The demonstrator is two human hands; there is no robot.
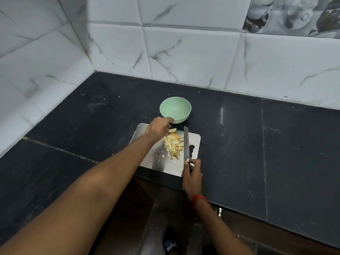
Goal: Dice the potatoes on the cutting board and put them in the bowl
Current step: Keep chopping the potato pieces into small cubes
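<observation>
A pile of diced potato pieces (173,145) lies in the middle of a steel cutting board (156,159) at the counter's front edge. One larger uncut chunk (173,136) sits at the pile's far end. A pale green bowl (175,109) stands just behind the board and looks empty. My left hand (159,127) reaches over the board's far left corner, its fingertips at the bowl's near rim. My right hand (191,176) grips the handle of a knife (186,142) whose blade lies along the right side of the pile, pointing away from me.
The dark stone counter (257,144) spreads wide to the left and right of the board. White marble tiled walls close it in at the back and left. Below the counter edge I see the floor and a dark shoe (170,243).
</observation>
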